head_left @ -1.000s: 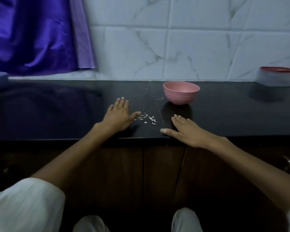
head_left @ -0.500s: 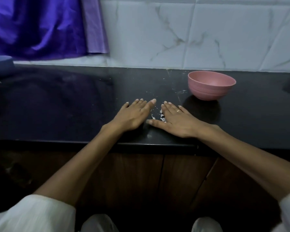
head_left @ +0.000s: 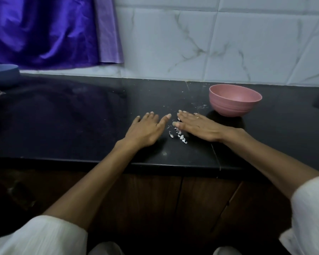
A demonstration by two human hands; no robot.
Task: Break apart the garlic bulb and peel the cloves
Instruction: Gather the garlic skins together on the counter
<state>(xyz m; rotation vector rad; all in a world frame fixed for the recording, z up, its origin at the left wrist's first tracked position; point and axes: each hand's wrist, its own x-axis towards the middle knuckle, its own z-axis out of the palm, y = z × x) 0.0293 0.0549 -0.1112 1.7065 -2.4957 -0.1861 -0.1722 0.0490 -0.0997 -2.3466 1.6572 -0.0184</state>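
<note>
Left hand (head_left: 145,130) and right hand (head_left: 197,127) both lie flat on the black desk (head_left: 72,126), fingers straight, holding nothing; we've got garlic skins (head_left: 179,134) scattered between them, pink bowl (head_left: 235,100) far right.

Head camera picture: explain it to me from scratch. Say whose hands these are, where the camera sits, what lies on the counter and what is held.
There is no machine here. A person wears one camera on the head, looking forward and down at their own arms. The left hand and right hand both lie flat, fingers straight, on the black counter. Neither holds anything. Between them lies a small scatter of pale garlic skins. A pink bowl stands just beyond the right hand; its contents are not visible. A blue bowl sits at the far left.
</note>
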